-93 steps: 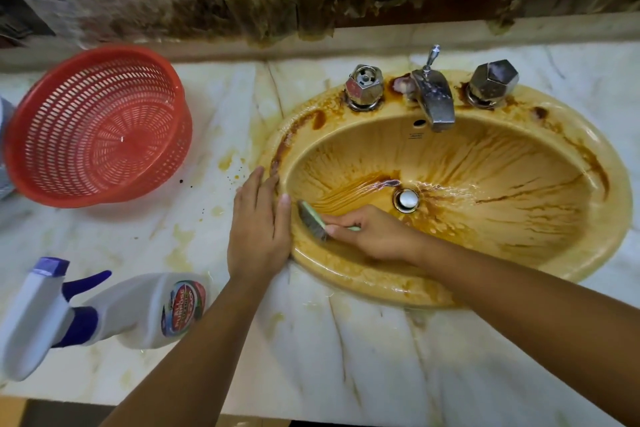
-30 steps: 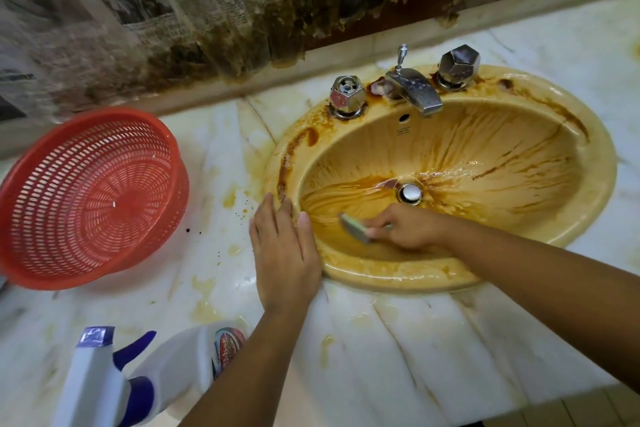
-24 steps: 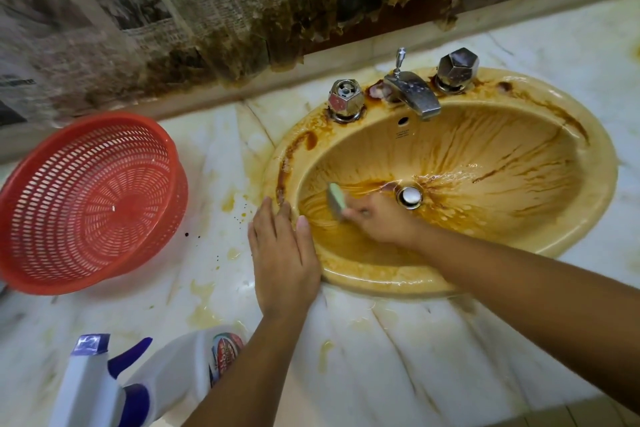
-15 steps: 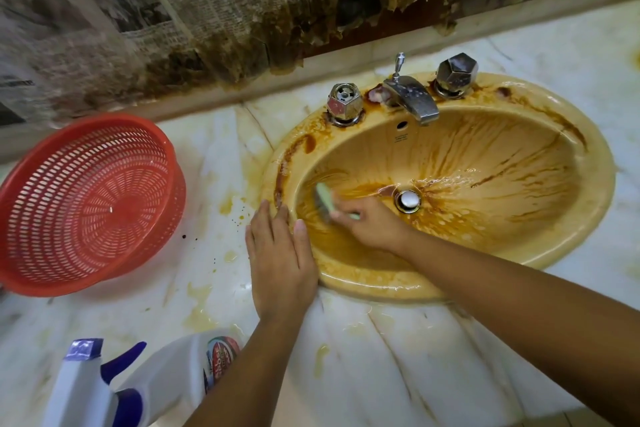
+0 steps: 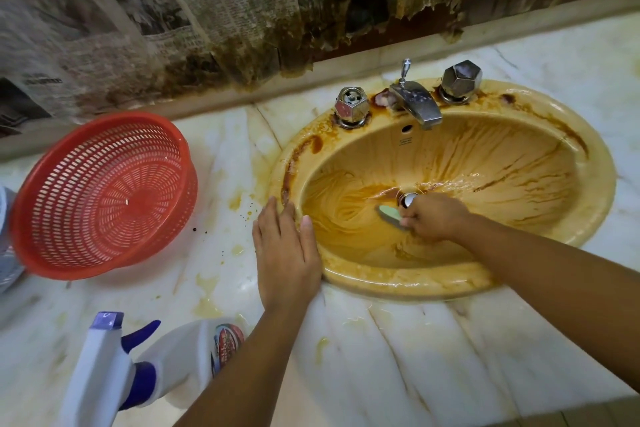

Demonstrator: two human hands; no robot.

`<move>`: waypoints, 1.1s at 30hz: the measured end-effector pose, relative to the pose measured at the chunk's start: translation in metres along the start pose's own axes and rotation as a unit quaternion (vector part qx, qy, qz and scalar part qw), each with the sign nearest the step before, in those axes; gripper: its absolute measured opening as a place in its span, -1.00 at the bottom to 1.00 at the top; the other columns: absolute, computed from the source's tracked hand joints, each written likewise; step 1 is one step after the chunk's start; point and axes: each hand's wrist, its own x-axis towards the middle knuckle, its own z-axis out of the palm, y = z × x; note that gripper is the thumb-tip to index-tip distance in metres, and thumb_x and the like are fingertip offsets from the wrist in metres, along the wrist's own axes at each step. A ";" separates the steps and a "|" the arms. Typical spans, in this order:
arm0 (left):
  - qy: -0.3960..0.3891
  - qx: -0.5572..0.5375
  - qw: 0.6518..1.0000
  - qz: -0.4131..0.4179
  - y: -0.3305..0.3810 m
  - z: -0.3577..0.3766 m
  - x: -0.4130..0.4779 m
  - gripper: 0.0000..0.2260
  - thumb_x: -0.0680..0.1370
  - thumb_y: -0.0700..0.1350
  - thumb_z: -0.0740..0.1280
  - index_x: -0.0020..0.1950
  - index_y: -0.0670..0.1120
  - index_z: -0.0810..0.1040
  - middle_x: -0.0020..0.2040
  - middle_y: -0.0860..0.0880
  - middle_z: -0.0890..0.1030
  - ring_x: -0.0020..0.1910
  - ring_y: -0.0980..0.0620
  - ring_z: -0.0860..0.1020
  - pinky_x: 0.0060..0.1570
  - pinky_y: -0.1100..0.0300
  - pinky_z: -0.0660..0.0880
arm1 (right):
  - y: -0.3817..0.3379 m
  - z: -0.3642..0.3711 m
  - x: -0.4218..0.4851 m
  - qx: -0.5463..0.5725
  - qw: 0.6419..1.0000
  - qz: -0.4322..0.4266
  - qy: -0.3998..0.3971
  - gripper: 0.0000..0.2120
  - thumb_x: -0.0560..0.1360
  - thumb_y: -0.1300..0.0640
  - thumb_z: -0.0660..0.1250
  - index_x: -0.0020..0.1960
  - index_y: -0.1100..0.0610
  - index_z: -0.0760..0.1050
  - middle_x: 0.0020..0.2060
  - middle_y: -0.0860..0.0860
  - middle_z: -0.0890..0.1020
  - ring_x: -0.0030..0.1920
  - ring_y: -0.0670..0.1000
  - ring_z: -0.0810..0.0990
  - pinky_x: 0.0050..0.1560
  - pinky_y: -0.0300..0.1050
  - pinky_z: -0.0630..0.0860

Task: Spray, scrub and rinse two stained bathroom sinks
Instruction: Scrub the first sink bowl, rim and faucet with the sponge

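The right hand curls its fingers round a green scrubber, held on the basin floor just beside the drain of the stained sink. The left hand lies flat, fingers straight, on the countertop against the sink's left rim. A spray bottle lies near the countertop's front edge, a red basket toward its left edge

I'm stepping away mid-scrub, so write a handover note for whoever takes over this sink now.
Left hand open, flat on the counter against the sink rim.
Right hand grips the scrubber in the basin beside the drain.
Spray bottle lies front left on the counter.
Done: left basin wall scrubbed into swirls.
Remaining: brown streaks on right wall and back rim, rinse, second sink, not in view.
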 end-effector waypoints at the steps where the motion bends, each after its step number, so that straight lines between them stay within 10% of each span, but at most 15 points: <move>1: 0.000 0.001 1.000 -0.002 0.000 0.000 0.000 -0.47 0.74 0.16 -0.08 0.58 -0.08 0.32 0.63 -0.05 0.20 0.63 0.06 0.05 0.62 -0.04 0.00 | -0.007 0.001 0.000 -0.013 1.000 0.013 0.021 -0.73 0.64 -0.17 0.27 0.16 -0.06 0.64 0.04 -0.03 0.63 0.02 0.05 0.57 -0.03 -0.09 0.49; 7: 0.003 -0.004 1.000 -0.007 0.003 -0.002 -0.001 -0.48 0.73 0.15 -0.06 0.56 -0.10 0.35 0.63 -0.06 0.21 0.63 0.04 0.07 0.62 -0.05 0.01 | -0.083 0.010 -0.027 0.299 0.939 -0.163 -0.044 -0.70 0.62 -0.08 0.37 -0.09 0.09 0.74 -0.26 -0.10 0.70 -0.26 -0.15 0.54 -0.17 -0.18 0.46; 14: -0.001 -0.001 1.000 -0.007 0.003 -0.001 0.000 -0.49 0.74 0.15 -0.05 0.56 -0.08 0.34 0.63 -0.06 0.21 0.63 0.05 0.06 0.62 -0.07 0.02 | -0.013 0.004 0.002 0.032 0.999 -0.005 0.008 -0.76 0.64 -0.15 0.28 0.01 -0.05 0.64 -0.07 -0.04 0.62 -0.04 0.02 0.56 -0.15 -0.11 0.44; 19: 0.004 0.000 1.000 -0.002 0.003 -0.002 0.000 -0.52 0.74 0.12 -0.01 0.54 -0.11 0.37 0.61 -0.09 0.24 0.61 -0.01 0.12 0.61 -0.06 0.06 | -0.067 0.008 -0.041 0.336 0.911 -0.212 -0.111 -0.82 0.63 -0.08 0.37 0.03 -0.09 0.74 0.01 -0.26 0.72 0.03 -0.21 0.64 0.09 -0.22 0.52; 25: 0.005 0.003 1.000 -0.004 0.003 -0.002 0.001 -0.52 0.74 0.12 0.00 0.52 -0.12 0.39 0.59 -0.09 0.24 0.60 0.01 0.11 0.60 -0.06 0.08 | 0.000 -0.003 0.015 -0.039 0.999 -0.011 0.036 -0.72 0.67 -0.10 0.23 0.16 0.03 0.64 -0.03 0.01 0.62 -0.02 0.07 0.57 0.05 -0.03 0.57; 30: 0.006 0.008 1.000 -0.004 0.002 0.000 0.000 -0.52 0.74 0.12 0.00 0.52 -0.12 0.38 0.59 -0.09 0.24 0.60 -0.01 0.12 0.60 -0.01 0.05 | -0.061 0.017 -0.026 0.296 0.922 -0.230 -0.096 -0.70 0.66 -0.08 0.31 0.11 0.08 0.73 0.14 -0.21 0.68 0.05 -0.35 0.56 0.16 -0.26 0.53; 33: 0.006 0.010 1.000 -0.005 0.003 0.000 0.001 -0.53 0.74 0.12 0.00 0.52 -0.12 0.38 0.59 -0.08 0.24 0.61 -0.01 0.12 0.60 -0.02 0.06 | -0.030 0.012 -0.007 0.181 0.969 -0.158 -0.065 -0.70 0.65 -0.10 0.31 0.13 0.06 0.72 -0.10 -0.11 0.70 -0.16 -0.19 0.59 -0.08 -0.16 0.50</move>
